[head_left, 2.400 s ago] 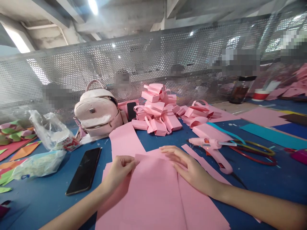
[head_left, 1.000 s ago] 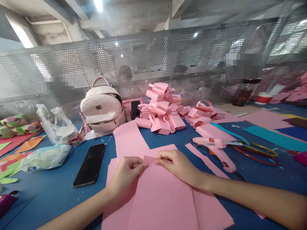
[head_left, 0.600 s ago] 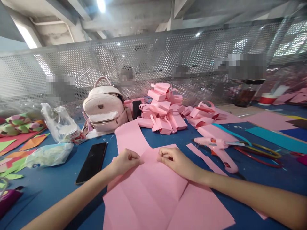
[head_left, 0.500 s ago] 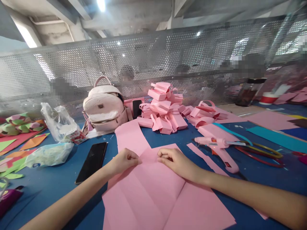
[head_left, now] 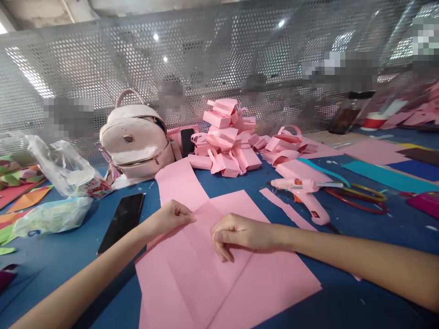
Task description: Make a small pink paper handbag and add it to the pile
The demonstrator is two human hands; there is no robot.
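Observation:
My left hand pinches the upper left edge of a creased sheet of pink paper, thumb and forefinger together. Over the middle of that sheet hovers or rests my right hand, fingers loosely bent and pointing down, nothing between them; whether the fingertips press on the paper I cannot tell. More pink sheets lie underneath, and a pink strip reaches toward the back. Right of my right hand are a narrow torn pink strip and a pink glue gun.
A pink backpack and a heap of folded pink paper boxes stand before a perforated metal screen. A black phone and plastic bags are to the left. Teal card and a dark jar are right.
My right hand has let go of the sheet's top edge and moved down and left over its middle. My left hand keeps its pinch. The view has tilted down.

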